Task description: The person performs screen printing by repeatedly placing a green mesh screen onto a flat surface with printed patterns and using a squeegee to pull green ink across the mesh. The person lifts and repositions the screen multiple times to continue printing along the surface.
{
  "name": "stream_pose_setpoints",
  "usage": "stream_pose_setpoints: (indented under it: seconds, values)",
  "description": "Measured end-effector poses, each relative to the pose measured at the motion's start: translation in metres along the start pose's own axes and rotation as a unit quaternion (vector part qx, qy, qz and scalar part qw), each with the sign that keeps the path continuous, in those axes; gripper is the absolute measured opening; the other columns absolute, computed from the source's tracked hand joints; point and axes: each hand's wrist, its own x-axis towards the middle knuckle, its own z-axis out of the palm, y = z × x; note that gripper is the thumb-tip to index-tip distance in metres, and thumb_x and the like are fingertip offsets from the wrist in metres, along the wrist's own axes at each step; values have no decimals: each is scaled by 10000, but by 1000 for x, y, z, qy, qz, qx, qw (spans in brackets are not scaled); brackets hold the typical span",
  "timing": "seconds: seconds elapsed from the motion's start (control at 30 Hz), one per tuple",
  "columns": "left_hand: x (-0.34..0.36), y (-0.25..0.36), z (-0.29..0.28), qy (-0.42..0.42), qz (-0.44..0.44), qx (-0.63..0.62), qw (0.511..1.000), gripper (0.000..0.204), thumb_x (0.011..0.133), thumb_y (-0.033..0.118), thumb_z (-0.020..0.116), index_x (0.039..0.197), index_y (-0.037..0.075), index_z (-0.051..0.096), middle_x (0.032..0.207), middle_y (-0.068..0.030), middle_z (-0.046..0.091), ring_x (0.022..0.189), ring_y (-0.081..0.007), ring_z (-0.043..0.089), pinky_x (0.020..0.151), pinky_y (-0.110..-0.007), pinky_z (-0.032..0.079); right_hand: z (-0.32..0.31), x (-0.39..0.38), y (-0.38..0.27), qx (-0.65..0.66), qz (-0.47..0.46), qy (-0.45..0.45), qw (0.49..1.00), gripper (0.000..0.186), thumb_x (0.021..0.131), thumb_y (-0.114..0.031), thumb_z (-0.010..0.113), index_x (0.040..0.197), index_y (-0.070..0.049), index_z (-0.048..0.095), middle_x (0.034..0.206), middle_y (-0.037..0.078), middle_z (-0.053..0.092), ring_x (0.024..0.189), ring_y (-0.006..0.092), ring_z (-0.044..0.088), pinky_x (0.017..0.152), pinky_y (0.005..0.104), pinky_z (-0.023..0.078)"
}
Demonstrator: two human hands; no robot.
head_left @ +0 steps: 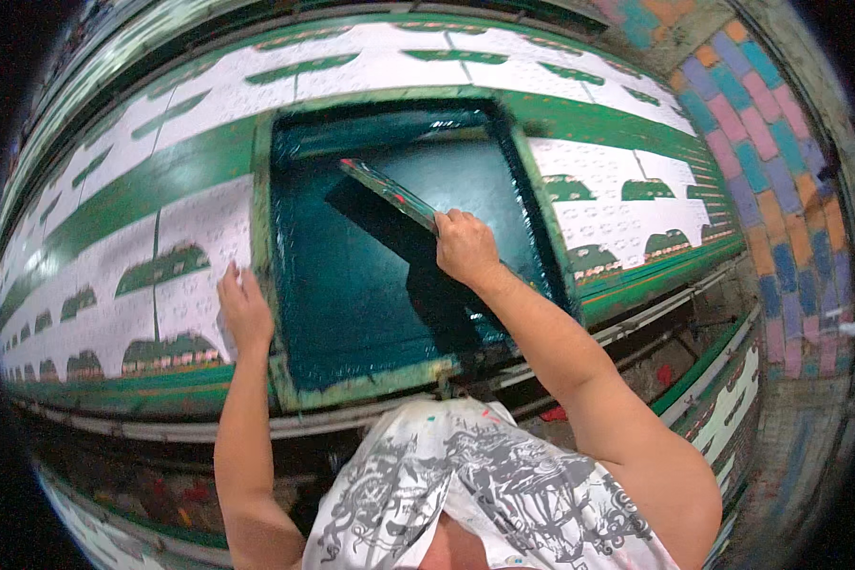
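My right hand [467, 249] grips one end of a squeegee [389, 193], a long, thin blade smeared with dark ink and red specks. It is held slantwise over a screen printing frame [389, 382], its far end pointing up and left. A dark shadow of it falls on the teal mesh [351, 294], which looks wet along its edges. My left hand [245, 309] is beside the frame's left edge, fingers stretched out and slightly apart, with nothing in them. Whether it touches the frame or the white panel below it, I cannot tell.
White panels [185, 218] with faint prints lie on a long green table [627, 304], on both sides of the frame and beyond it. Metal rails [636, 328] run along the near edge. Multicoloured brick-patterned flooring [750, 142] lies at the right. Another table with panels [736, 408] stands at the lower right.
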Motion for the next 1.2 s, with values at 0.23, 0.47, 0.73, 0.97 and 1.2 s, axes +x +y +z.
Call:
stream_pose_setpoints:
  seconds: [0.23,0.47,0.73,0.97,1.2]
  values:
    - [-3,-12,-1,52,-14,-52,997,544,1185,384,483,1488,-50,610,1446,-256,643,1368,-413,568,1185,-487,427,-40,-61,-44,114,-196,-71,971,304,848,-80,734,1150,-71,760,1011,146,736,983,362,743,865,485,615]
    - [-1,-21,7,58,-36,-39,997,553,1186,412,487,1475,-38,628,1472,-250,641,1401,-412,553,1204,-502,412,-54,-119,-43,124,-294,-122,940,440,809,-112,764,1247,-63,771,1077,115,758,1025,335,741,914,451,604]
    - [7,-9,1,4,-53,99,994,555,1178,463,475,1399,2,693,1393,-235,691,1330,-429,590,1169,-533,423,-52,-147,-35,192,-288,-114,931,541,816,-376,908,1238,-72,758,1173,106,727,1138,330,670,963,481,552]
    - [3,23,-8,-36,-76,186,979,636,1154,535,473,1211,-18,781,1219,-286,747,1167,-485,670,1040,-553,503,-87,-130,71,296,-275,3,914,419,893,-304,873,1235,-85,771,1324,142,749,1288,366,675,1087,509,530]
    - [6,35,-12,-24,-77,242,967,729,1126,612,492,1226,-53,773,1243,-318,743,1191,-500,683,1038,-550,513,-59,-128,229,264,-51,89,959,652,967,-328,784,1550,-89,618,1639,237,517,1560,449,427,1312,543,306]
